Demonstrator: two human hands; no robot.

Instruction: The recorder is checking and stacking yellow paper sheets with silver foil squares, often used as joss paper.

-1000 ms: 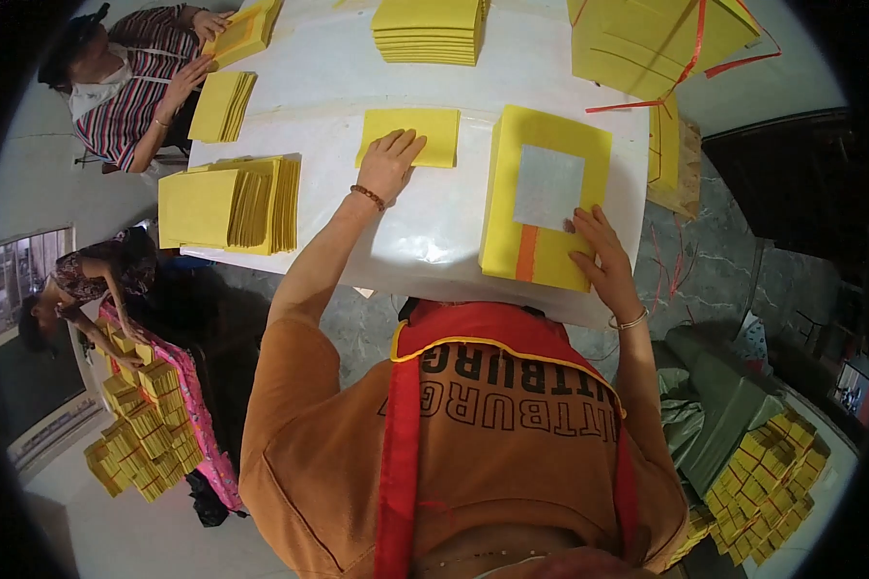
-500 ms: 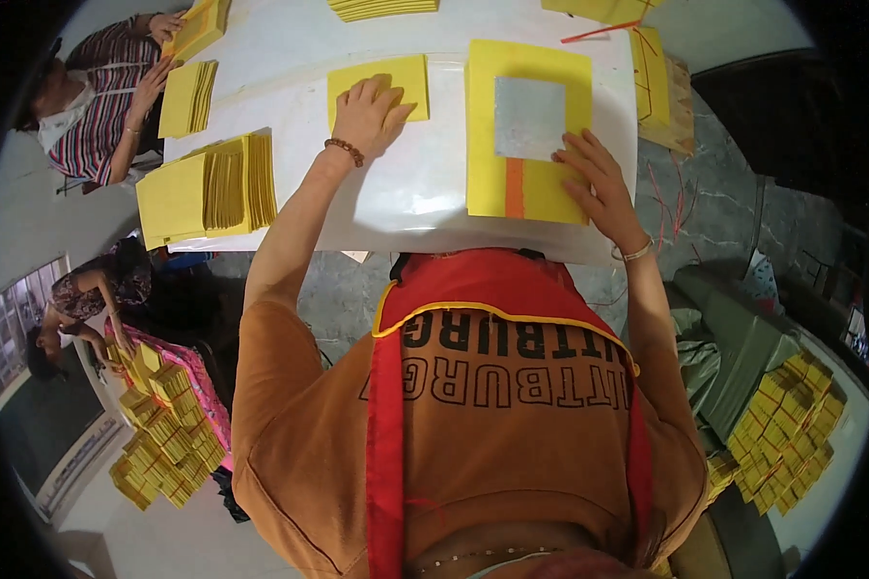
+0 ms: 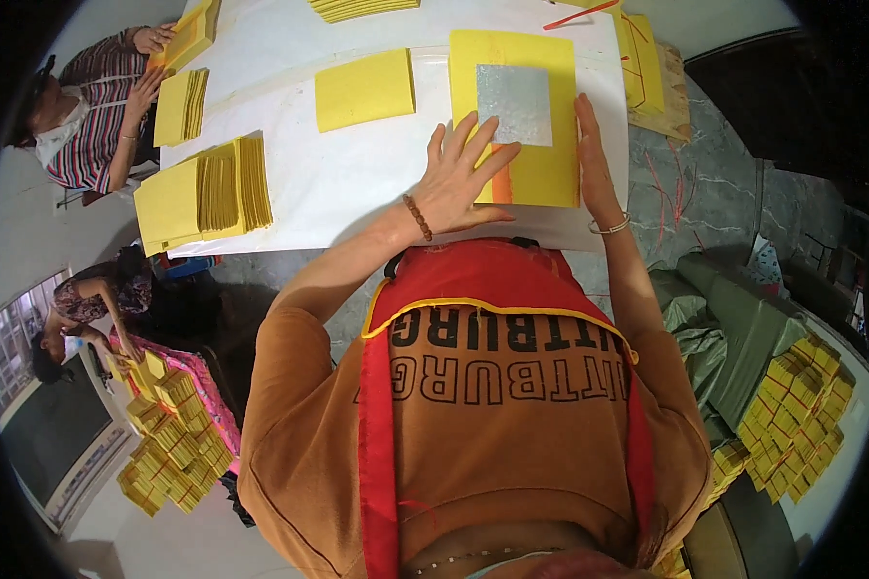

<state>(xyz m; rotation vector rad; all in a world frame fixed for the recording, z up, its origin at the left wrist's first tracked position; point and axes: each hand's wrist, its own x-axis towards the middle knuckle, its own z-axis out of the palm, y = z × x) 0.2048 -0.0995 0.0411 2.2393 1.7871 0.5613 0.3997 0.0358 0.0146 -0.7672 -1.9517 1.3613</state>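
The left hand [image 3: 459, 183] is lying flat, fingers spread, on the yellow sheet stack [image 3: 541, 169]; the right hand [image 3: 594, 154] is pressing straightened fingers along its right edge. Beyond the fingertips a silver foil square [image 3: 515, 104] is sitting; evidently squaring is underway, with further piles [image 3: 208, 183] waiting leftward.

Yellow sheet stack [image 3: 541, 116], silver square, flat

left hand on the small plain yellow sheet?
No. The left hand lies on the big yellow sheet with the silver square; the small plain sheet sits untouched.
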